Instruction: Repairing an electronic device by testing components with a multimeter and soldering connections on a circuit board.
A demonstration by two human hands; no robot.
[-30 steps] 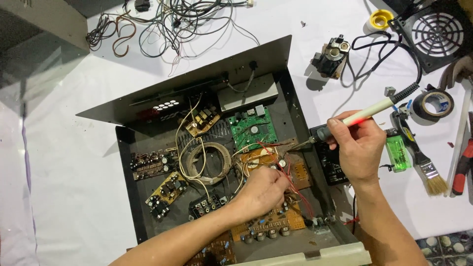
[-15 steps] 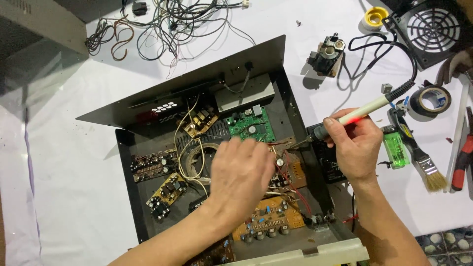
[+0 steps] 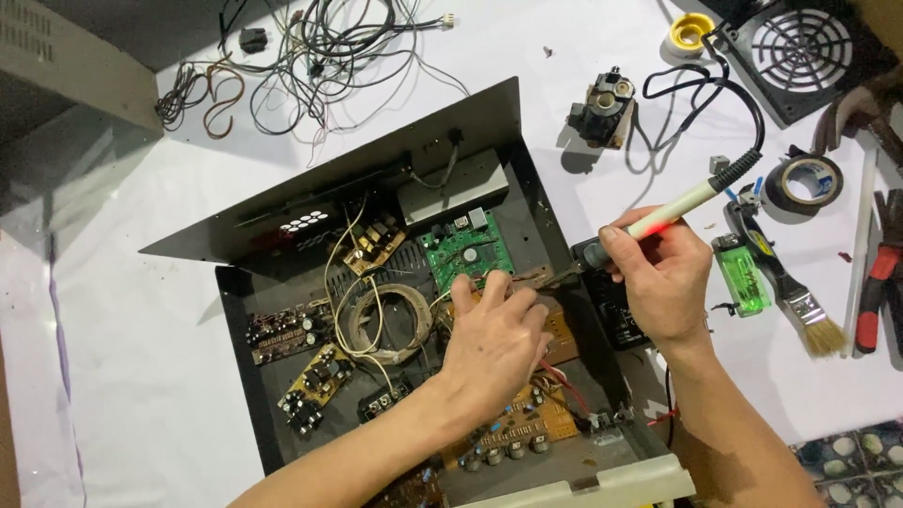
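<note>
1. Soldering iron [image 3: 670,212], a white-barrelled pen with a red glow at the grip and a black cord, sits in the right hand [image 3: 658,282], which is closed around it like a pencil; its tip points toward nine o'clock, at the edge of the open black metal chassis [image 3: 527,169]. Keeping that pencil grip low on the barrel would likely steady the tip.
2. Left hand [image 3: 494,339] lies palm-down inside the chassis, fingers curled on the brown circuit board [image 3: 555,325] just below the green circuit board [image 3: 466,249]; whether it pinches anything I cannot tell. Holding fingertips clear of the hot tip seems wise.
3. Red wires [image 3: 564,381] trail at five o'clock from that hand; best kept off the joint.
4. At three o'clock from the right hand, on the white tabletop [image 3: 113,376], lie a green lighter [image 3: 738,277], a bristle paintbrush [image 3: 785,292] and a black tape roll [image 3: 804,183]; the cord could snag them.
</note>
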